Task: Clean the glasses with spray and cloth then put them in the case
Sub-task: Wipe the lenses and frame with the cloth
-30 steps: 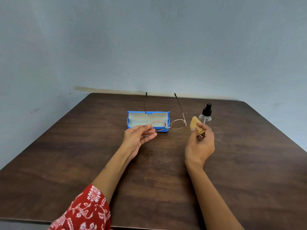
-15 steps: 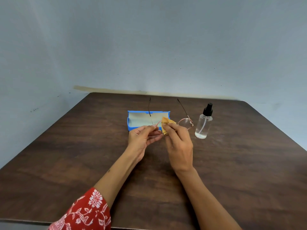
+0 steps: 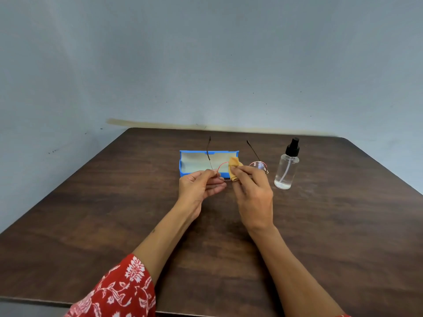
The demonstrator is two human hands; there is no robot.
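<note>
Thin round-rimmed glasses are held above the table with both temples pointing away from me. My left hand pinches the frame at its left hinge. My right hand holds a small yellow cloth pressed against the left lens. Behind the hands lies an open blue case with a pale lining. A clear spray bottle with a black nozzle stands upright to the right of the glasses.
The dark wooden table meets a pale blue wall at its far edge. My left arm has a red floral sleeve near the table's front edge.
My right hand moved left from beside the spray bottle and brought the cloth onto the left lens. The glasses shifted slightly right. My left hand kept its hold on the frame.
</note>
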